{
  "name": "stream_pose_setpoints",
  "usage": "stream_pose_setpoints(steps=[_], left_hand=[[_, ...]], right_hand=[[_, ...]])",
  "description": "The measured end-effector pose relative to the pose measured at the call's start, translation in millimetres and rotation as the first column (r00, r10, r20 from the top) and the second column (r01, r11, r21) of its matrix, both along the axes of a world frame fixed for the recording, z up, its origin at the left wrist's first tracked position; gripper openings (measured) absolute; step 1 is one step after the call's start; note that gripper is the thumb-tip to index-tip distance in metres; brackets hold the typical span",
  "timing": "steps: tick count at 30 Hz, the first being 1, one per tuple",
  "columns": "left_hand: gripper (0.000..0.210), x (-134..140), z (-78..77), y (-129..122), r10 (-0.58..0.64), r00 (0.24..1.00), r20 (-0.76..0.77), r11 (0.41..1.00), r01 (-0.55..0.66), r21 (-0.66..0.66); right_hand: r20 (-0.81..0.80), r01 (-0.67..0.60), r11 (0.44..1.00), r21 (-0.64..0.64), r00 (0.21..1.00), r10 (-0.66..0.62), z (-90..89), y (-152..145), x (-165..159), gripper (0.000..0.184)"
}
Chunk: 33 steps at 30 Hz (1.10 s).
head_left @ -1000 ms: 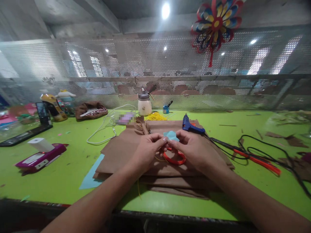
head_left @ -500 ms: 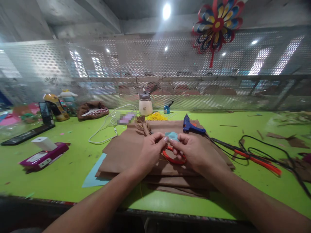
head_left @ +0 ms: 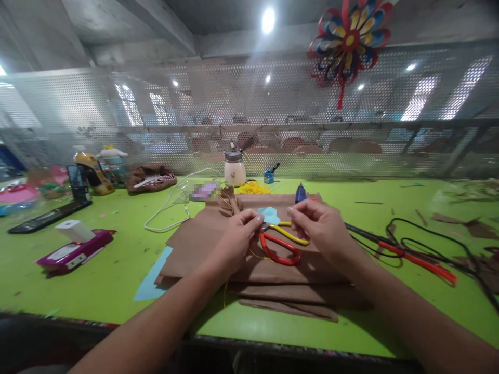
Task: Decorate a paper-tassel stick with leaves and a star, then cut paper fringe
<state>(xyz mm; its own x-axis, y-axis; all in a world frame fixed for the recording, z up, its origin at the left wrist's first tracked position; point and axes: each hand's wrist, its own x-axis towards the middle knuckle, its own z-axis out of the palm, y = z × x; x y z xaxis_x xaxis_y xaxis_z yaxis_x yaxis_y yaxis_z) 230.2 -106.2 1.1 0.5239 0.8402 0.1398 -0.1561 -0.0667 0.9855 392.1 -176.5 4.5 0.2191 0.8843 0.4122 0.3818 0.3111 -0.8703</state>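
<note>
My left hand [head_left: 242, 234] pinches a small piece of light blue paper [head_left: 268, 215] between thumb and forefinger. Just to its right, my right hand [head_left: 317, 223] is apart from the paper, thumb and fingertips brought together; whatever they may hold is too small to make out. Beneath both hands lie scissors [head_left: 278, 259] with one red and one yellow handle, their blades mostly hidden. They rest on a stack of brown paper [head_left: 202, 254]. A bundle of brown twisted paper [head_left: 230, 200] sits behind my left hand. The blue glue gun [head_left: 300, 194] is partly covered by my right hand.
On the green table [head_left: 97, 291] a purple device [head_left: 74, 254] carries a white charger [head_left: 75, 230]. Behind stand a beige jug [head_left: 234, 171], yellow strands [head_left: 253, 188] and a small blue jar [head_left: 268, 176]. A red-handled tool [head_left: 419, 261] and a black cable [head_left: 423, 221] lie right.
My right hand has let go of the light blue paper and moved right and slightly up. My left hand keeps hold of the paper. The scissors' yellow handle now shows.
</note>
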Motion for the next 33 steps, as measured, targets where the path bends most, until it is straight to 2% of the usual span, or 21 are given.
stream_pose_setpoints(steps=[2, 4, 7, 11, 15, 19, 28, 33], left_hand=[[0.022, -0.9, 1.0, -0.9, -0.075, 0.995, 0.067, 0.994, 0.080, -0.078], [0.019, -1.4, 1.9, -2.6, -0.141, 0.985, 0.097, 0.984, 0.150, -0.095], [0.018, -2.2, 2.8, -4.7, -0.195, 0.977, 0.086, 0.976, 0.202, -0.076], [0.019, -4.0, 5.2, -6.8, -0.222, 0.975, 0.029, 0.975, 0.221, 0.027], [0.022, -4.2, 9.2, -11.3, -0.172, 0.983, -0.059, 0.960, 0.181, 0.214], [0.024, -1.9, 10.2, -15.0, -0.084, 0.989, -0.125, 0.942, 0.120, 0.315], [0.025, -0.4, 6.4, -15.8, -0.026, 0.978, -0.208, 0.913, 0.108, 0.394], [0.024, -0.2, 5.1, -15.2, -0.019, 0.975, -0.222, 0.920, 0.104, 0.379]], right_hand=[[0.043, -0.014, 0.999, 0.039, 0.999, 0.012, -0.8, -0.3, 2.7, 0.022], [0.103, -0.051, 0.998, 0.041, 0.994, 0.046, 0.1, -2.5, 1.5, 0.023], [0.134, -0.093, 0.993, 0.067, 0.987, 0.084, 2.2, -6.2, -2.9, 0.017], [0.050, -0.101, 0.990, 0.098, 0.994, 0.096, 1.6, -6.1, -4.6, 0.018], [-0.061, -0.047, 0.996, 0.078, 0.997, 0.052, -3.0, -0.8, -3.3, 0.023], [-0.148, -0.031, 0.999, 0.043, 0.988, 0.037, -7.6, 3.8, -3.6, 0.030], [-0.076, 0.049, 0.999, 0.021, 0.996, -0.048, -12.5, 5.9, -2.2, 0.026], [-0.040, 0.065, 0.998, 0.021, 0.997, -0.064, -14.7, 7.2, -2.8, 0.025]])
